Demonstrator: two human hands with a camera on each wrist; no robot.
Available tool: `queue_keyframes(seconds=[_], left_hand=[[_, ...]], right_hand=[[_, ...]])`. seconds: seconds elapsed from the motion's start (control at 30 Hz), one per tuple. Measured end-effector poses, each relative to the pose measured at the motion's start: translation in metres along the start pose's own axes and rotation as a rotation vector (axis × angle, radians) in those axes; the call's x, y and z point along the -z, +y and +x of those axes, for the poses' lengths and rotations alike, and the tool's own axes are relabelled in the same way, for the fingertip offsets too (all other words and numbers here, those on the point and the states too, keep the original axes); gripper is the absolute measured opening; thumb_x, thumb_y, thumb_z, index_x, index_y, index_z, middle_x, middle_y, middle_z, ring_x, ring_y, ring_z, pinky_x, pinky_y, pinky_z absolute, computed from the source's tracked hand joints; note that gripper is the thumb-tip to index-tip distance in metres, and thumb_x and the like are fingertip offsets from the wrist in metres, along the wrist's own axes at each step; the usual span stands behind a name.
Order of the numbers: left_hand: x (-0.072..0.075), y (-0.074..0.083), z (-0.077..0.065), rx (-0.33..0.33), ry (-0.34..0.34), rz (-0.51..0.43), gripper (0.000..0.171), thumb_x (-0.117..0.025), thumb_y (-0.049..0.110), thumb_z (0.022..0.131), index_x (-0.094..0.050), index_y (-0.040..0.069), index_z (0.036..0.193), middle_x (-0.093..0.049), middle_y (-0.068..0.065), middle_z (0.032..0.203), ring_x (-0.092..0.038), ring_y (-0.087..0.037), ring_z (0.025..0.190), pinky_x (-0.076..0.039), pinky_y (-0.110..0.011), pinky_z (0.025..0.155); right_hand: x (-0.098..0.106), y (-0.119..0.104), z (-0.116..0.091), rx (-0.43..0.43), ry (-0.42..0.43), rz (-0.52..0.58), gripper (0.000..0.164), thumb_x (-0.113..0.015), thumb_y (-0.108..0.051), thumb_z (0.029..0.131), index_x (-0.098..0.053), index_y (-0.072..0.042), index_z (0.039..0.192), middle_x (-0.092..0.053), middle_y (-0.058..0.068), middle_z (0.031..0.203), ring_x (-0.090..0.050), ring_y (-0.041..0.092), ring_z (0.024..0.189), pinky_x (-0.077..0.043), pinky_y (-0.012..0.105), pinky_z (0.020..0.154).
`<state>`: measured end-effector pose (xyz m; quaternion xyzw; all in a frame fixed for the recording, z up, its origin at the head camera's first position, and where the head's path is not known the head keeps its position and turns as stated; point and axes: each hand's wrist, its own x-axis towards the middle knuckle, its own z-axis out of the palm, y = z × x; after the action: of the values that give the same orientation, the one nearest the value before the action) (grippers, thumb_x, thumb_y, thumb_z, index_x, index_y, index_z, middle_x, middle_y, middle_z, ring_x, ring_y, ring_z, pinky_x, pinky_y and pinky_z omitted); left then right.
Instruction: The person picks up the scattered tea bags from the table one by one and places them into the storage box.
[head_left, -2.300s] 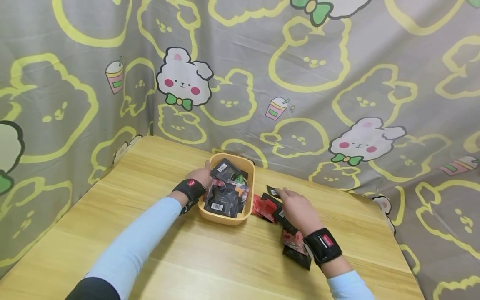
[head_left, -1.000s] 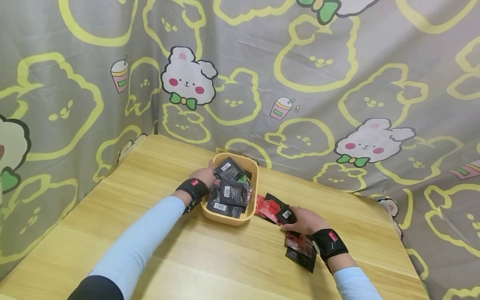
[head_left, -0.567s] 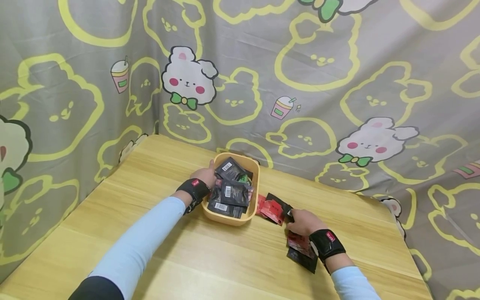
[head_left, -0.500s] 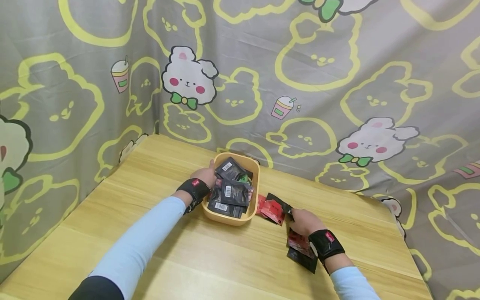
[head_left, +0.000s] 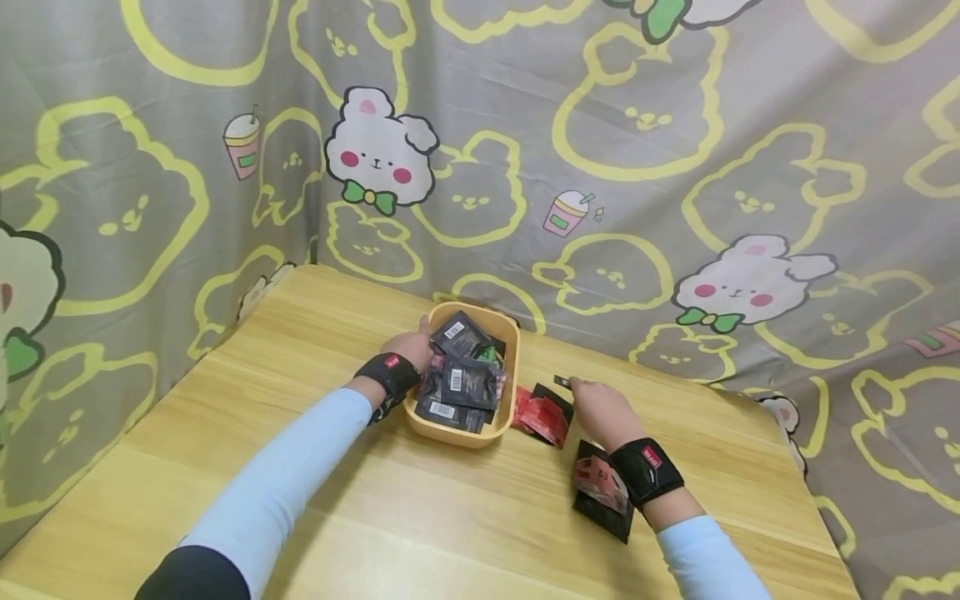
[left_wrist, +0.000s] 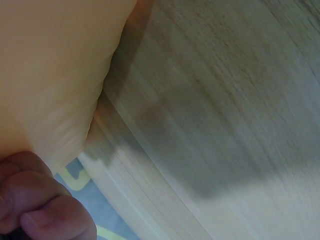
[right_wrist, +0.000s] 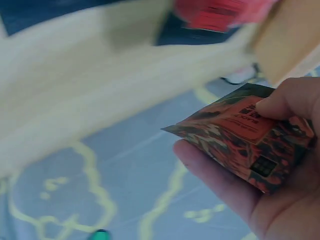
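Note:
My left hand (head_left: 408, 350) (left_wrist: 47, 202) grips the left side of an orange-yellow plastic basket (head_left: 513, 367) (left_wrist: 55, 75), its fingers curled against the outer wall. Black sachets (head_left: 468, 382) with white barcode labels lie inside, above some pink and green ones. To the right of the basket my right hand (head_left: 603, 412) (right_wrist: 295, 165) is raised over the table. It pinches a red-and-black patterned sachet (right_wrist: 250, 130) between thumb and fingers; only a dark corner of it shows in the head view.
Beside the basket lies a small pile of red and black sachets (head_left: 546, 417). Nearer, below the right wrist, are more sachets (head_left: 600, 487), partly overlapping. The wooden table (head_left: 420, 517) ends at a grey cartoon-print curtain (head_left: 487, 200) behind and on both sides.
My right hand has picked a sachet off the pile and moved up with it. A gap now parts the two groups of sachets. Earlier, another black sachet landed in the basket. My left hand stays put.

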<state>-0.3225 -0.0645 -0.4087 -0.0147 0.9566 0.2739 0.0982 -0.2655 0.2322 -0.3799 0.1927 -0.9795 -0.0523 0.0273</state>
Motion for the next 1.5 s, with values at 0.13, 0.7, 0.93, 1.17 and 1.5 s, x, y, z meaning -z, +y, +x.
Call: queue_keyframes(seconds=[0.13,0.7,0.93,1.17,1.5], left_hand=[[-0.001,0.000,0.000,-0.057,0.006,0.067,0.067,-0.047,0.020,0.095,-0.012,0.002,0.150,-0.065,-0.021,0.101,-0.062,-0.031,0.084,-0.049,-0.039,0.077],[0.001,-0.004,-0.002,-0.091,0.041,0.073,0.067,-0.049,0.016,0.094,-0.014,0.001,0.149,-0.067,-0.022,0.101,-0.065,-0.034,0.083,-0.050,-0.042,0.076],[0.000,-0.004,-0.001,-0.078,0.036,0.040,0.062,-0.044,0.020,0.097,-0.015,0.001,0.149,-0.067,-0.023,0.102,-0.064,-0.035,0.087,-0.050,-0.041,0.076],[0.005,-0.001,-0.002,-0.054,0.027,0.019,0.062,-0.041,0.023,0.099,-0.013,0.003,0.150,-0.065,-0.022,0.104,-0.064,-0.033,0.089,-0.049,-0.041,0.078],[0.005,-0.001,-0.004,-0.059,0.033,0.010,0.060,-0.042,0.022,0.098,-0.017,0.001,0.149,-0.064,-0.024,0.107,-0.063,-0.034,0.090,-0.049,-0.041,0.078]], right_hand=[[0.011,-0.020,0.014,0.048,0.044,-0.033,0.012,-0.056,0.001,0.086,-0.062,0.000,0.097,-0.065,0.012,0.074,-0.063,0.026,0.065,-0.051,0.037,0.056],[0.032,-0.095,0.059,0.201,0.127,-0.033,0.031,-0.065,-0.006,0.083,-0.062,-0.003,0.114,-0.068,0.012,0.090,-0.066,0.027,0.079,-0.053,0.041,0.065],[0.034,-0.094,0.057,0.167,-0.001,0.154,0.067,-0.067,-0.048,0.081,-0.053,-0.008,0.132,-0.051,0.022,0.134,-0.053,0.037,0.119,-0.046,0.053,0.090],[0.023,-0.055,0.039,0.082,-0.099,0.201,0.071,-0.067,-0.049,0.080,-0.050,-0.008,0.135,-0.045,0.022,0.140,-0.046,0.040,0.124,-0.040,0.057,0.096],[0.005,-0.020,0.018,0.047,-0.142,0.172,0.072,-0.068,-0.049,0.080,-0.051,-0.004,0.134,-0.048,0.026,0.135,-0.051,0.043,0.117,-0.044,0.056,0.090]])
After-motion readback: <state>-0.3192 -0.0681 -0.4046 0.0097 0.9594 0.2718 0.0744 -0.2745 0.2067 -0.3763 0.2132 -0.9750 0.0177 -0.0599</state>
